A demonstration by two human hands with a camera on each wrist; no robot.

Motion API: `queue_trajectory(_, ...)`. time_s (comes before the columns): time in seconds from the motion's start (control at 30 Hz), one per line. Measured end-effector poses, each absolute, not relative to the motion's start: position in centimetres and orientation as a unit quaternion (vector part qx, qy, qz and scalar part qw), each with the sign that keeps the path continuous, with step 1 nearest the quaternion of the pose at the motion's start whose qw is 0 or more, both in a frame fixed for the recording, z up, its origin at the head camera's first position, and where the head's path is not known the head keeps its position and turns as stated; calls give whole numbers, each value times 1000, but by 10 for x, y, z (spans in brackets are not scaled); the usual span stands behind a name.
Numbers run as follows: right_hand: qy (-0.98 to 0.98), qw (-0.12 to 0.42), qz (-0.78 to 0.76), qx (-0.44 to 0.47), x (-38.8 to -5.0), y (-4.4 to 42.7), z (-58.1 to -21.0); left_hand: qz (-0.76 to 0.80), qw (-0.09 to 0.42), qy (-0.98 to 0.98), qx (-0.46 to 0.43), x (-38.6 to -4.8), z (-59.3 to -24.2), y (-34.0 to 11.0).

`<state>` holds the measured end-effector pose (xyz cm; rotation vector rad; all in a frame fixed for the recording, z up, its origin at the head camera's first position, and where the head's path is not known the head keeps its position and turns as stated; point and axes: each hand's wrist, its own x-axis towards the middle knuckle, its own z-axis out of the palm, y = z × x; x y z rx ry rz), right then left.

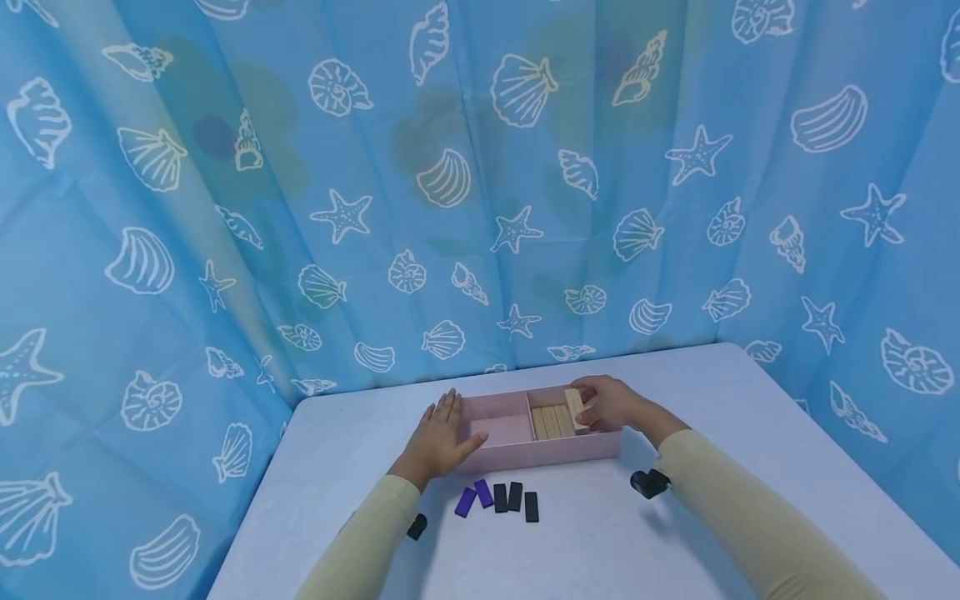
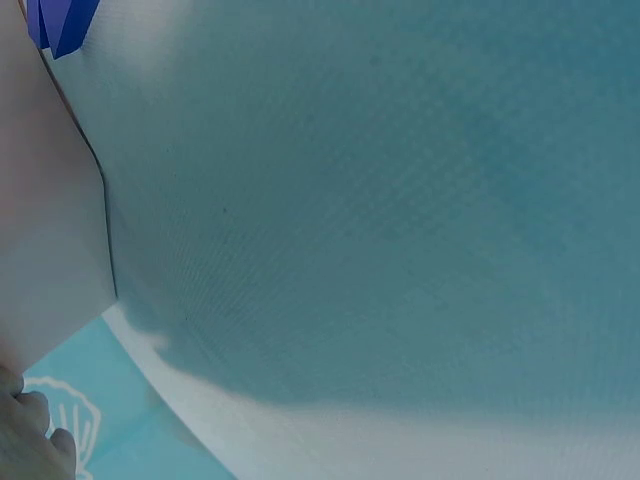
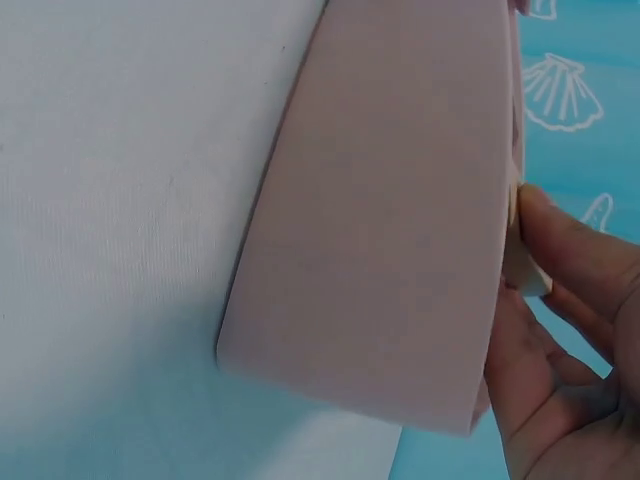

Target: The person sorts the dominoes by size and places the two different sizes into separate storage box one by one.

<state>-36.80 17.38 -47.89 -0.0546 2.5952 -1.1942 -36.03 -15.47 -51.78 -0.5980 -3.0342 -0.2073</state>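
A pink two-compartment box (image 1: 540, 454) lies on the table. My left hand (image 1: 438, 437) rests against its left end, fingers extended over the rim; in the left wrist view only some of its fingertips (image 2: 38, 425) show. At the right end, my right hand (image 1: 609, 403) pinches a light wooden block (image 1: 575, 408) between thumb and fingers. That block stands tilted beside a row of similar wooden blocks (image 1: 551, 422) in the right compartment. In the right wrist view the box wall (image 3: 375, 220) hides most of the held block (image 3: 524, 262).
In front of the box lie two purple blocks (image 1: 465, 502) and three black blocks (image 1: 532, 507). A white cloth covers the table (image 1: 585, 550). Blue shell-patterned curtains (image 1: 480, 192) hang behind and along both sides.
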Motion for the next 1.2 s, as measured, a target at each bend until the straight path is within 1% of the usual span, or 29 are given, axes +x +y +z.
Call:
queue_trajectory(0.2,916,143,-373,-25,-375,167,-490,-64,19,-979,-191,-360,-519,-155)
queue_trajectory(0.5,930,128,-340,-49,-375,159,-493,-68,21,-979,-190,-361,-520,-155)
queue_trajectory(0.9,956,113,-265,-61,-384,155,-498,-58,25,-980,-189,-363,-522,-156)
queue_trajectory(1.03,957,115,-262,-55,-385,151,-498,-59,31,-980,-188,-363,-523,-156)
queue_trajectory(1.2,960,130,-246,-22,-388,145,-502,-70,33,-979,-189,-363,-522,-156)
